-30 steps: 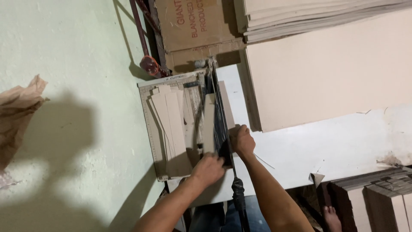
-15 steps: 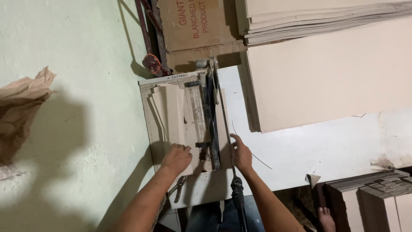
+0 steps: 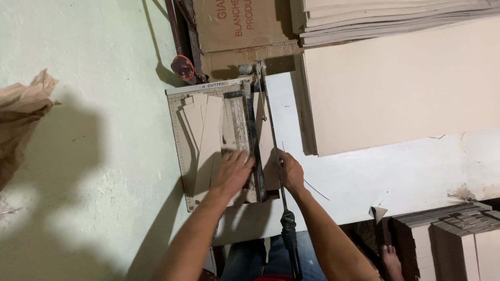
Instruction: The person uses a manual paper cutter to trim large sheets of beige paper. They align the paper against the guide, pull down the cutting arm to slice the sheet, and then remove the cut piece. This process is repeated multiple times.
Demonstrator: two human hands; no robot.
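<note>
A paper cutter with a ruled beige base sits on a white table. Several cut cardboard strips lie fanned on its base. My left hand rests flat, fingers spread, on the strips beside the dark clamp bar. My right hand is beside the long metal blade arm, fingers against it and on a strip under the blade. The arm's black handle points toward me.
A large beige board lies on the table to the right, with a stack of boards behind it. A brown carton stands behind the cutter. Cardboard stacks stand at lower right, crumpled brown paper at left.
My left hand moved from the front of the strips up onto them near the clamp bar. My right hand moved up alongside the blade arm. The strip held up a second ago lies down.
</note>
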